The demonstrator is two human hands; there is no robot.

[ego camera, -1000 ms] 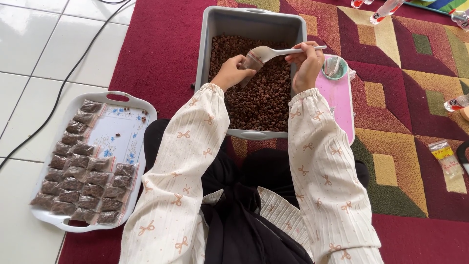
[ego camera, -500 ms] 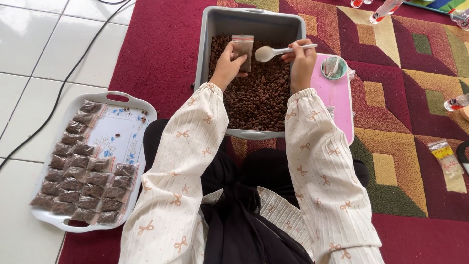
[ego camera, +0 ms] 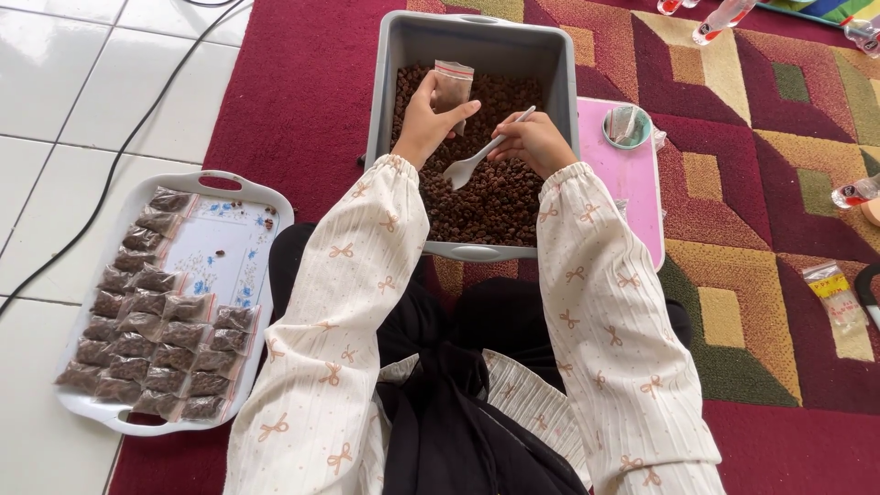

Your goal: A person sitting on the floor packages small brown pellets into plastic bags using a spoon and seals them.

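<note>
A grey plastic tub (ego camera: 383, 110) on the carpet in front of me is filled with small dark brown pieces (ego camera: 495, 197). My left hand (ego camera: 427, 121) holds a small clear plastic bag (ego camera: 452, 84) upright over the tub, partly filled with the brown pieces. My right hand (ego camera: 533, 142) grips a white plastic spoon (ego camera: 469, 165) by its handle, its bowl pointing down and to the left, just above the brown pieces. Both my sleeves are cream with small bow prints.
A white tray (ego camera: 225, 243) at my left holds several filled small bags in rows. A pink board (ego camera: 628, 183) right of the tub carries a small round dish (ego camera: 626, 126). A black cable (ego camera: 119, 156) crosses the white tiles. An empty small bag (ego camera: 836, 286) lies on the patterned carpet.
My right hand has swung the spoon from level at the bag's mouth down toward the brown pieces. The bag in my left hand has stayed raised and upright.
</note>
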